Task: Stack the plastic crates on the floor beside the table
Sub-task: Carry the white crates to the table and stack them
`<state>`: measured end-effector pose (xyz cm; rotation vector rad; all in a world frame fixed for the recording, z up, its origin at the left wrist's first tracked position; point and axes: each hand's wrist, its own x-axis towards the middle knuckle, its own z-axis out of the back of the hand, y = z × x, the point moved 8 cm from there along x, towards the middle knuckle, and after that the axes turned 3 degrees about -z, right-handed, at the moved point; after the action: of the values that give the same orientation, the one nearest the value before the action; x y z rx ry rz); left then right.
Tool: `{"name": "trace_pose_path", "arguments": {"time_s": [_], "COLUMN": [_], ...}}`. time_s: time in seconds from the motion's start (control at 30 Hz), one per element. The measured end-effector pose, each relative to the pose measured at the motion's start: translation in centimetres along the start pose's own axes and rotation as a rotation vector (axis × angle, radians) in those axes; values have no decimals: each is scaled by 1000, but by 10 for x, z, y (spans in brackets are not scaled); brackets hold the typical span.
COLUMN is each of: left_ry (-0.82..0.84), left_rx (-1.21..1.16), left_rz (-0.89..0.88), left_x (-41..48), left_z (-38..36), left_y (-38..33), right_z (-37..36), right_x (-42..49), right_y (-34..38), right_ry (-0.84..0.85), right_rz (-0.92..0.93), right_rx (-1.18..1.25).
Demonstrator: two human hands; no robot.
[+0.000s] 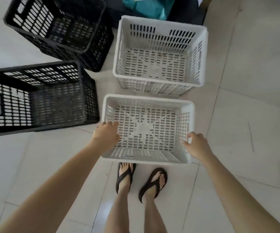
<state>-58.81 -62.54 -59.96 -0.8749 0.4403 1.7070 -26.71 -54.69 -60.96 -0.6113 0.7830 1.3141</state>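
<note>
Four slotted plastic crates sit on a pale, glossy tiled floor (236,115) as a person in dark flip-flops (125,177) bends over them. At far left, a black crate (35,98) with a rectangular handle slot stands open-topped; behind it a second black crate (55,24) appears to rest tilted on or inside another, though the overlap is hard to read. At centre, the left hand (106,135) clamps the left rim of the near white crate (147,130), fingers curled over the edge. This crate, a rigid lattice with an X-shaped rib across its base, lies just ahead of the feet and just short of the far white crate (159,54), of matching shape and also empty. At right, the right hand (195,143) grips the opposite rim, fingers closed on the wall. The step in hand looks like the pick-up of the near white crate; the next move likely calls for a level lift and squaring it over the far white crate so the two nest. A teal bag (146,7) lies beyond, by dark furniture.
</note>
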Motion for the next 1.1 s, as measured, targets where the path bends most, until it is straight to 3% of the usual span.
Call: {"name": "trace_pose_path", "arguments": {"time_s": [0.27, 0.47, 0.83, 1.1], "left_ry": [-56, -147, -99, -76], "left_rx": [117, 19, 80, 172], "left_rz": [258, 312, 284, 168], "left_x": [103, 133, 113, 56], "left_z": [-94, -126, -96, -14], "left_y": [56, 77, 58, -16], "right_z": [-67, -83, -53, 12], "right_x": [116, 154, 120, 35], "right_y": [-48, -57, -84, -146], "right_ry": [-97, -188, -183, -144], "right_rz": [-94, -76, -104, -184], "right_rx": [-71, -73, -18, 28]}}
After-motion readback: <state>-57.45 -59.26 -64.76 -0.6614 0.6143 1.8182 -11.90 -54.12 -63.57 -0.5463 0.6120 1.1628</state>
